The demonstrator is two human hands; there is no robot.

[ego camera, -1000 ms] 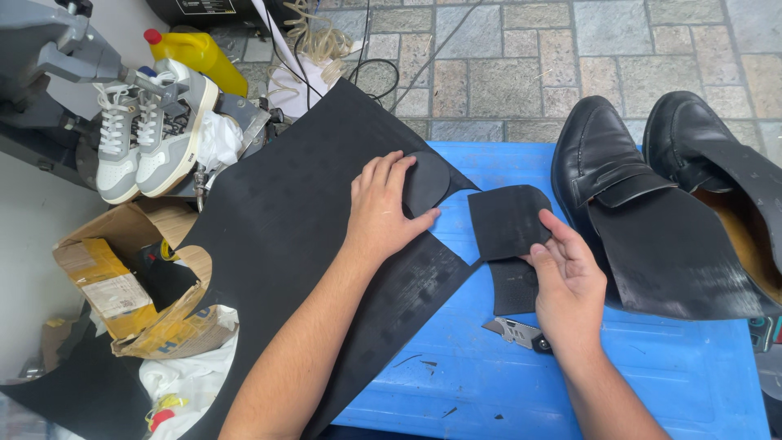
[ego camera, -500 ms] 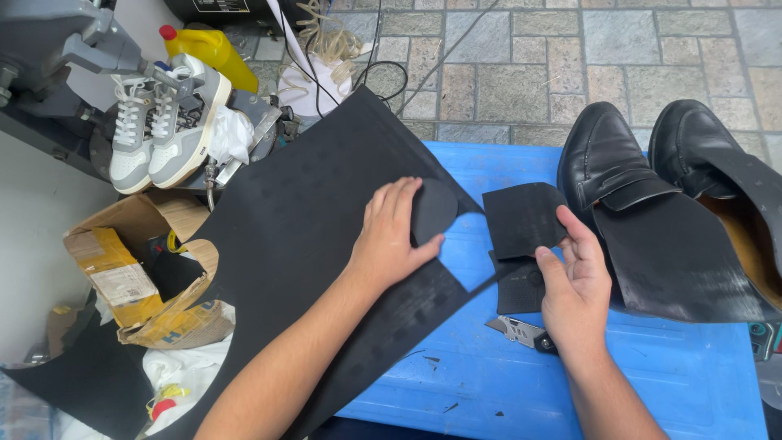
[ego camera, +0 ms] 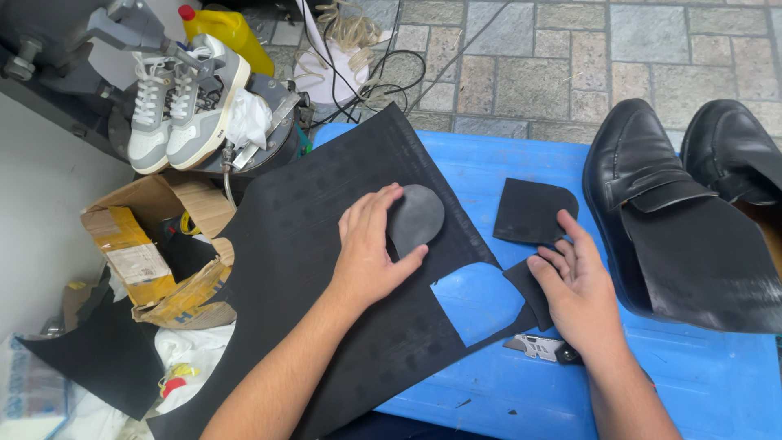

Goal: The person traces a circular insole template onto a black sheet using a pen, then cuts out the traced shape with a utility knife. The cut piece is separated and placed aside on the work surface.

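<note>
— On the blue table (ego camera: 668, 383), what does the left hand (ego camera: 371, 253) have?
— It lies palm-down on a large black rubber sheet (ego camera: 326, 244), fingers closed round a small rounded black cut piece (ego camera: 417, 218) resting on the sheet.
— And the right hand (ego camera: 578, 285)?
— Fingers spread, flat, pressing the sheet's narrow cut corner, holding nothing. Its fingertips come up to a second black piece (ego camera: 531, 210), flat on the table just above.
— What shows between the hands?
— A rounded hole cut in the sheet, with blue table showing through it.
— Any tools?
— A utility knife (ego camera: 542, 349) lies on the table under the right wrist, partly hidden.
— What else is around?
— Two black leather shoes (ego camera: 635, 171) at the right, one with another black sheet (ego camera: 700, 261) over it. Left of the table sit grey-and-white sneakers (ego camera: 175, 106), a yellow bottle (ego camera: 228, 33) and a torn cardboard box (ego camera: 155, 244).
</note>
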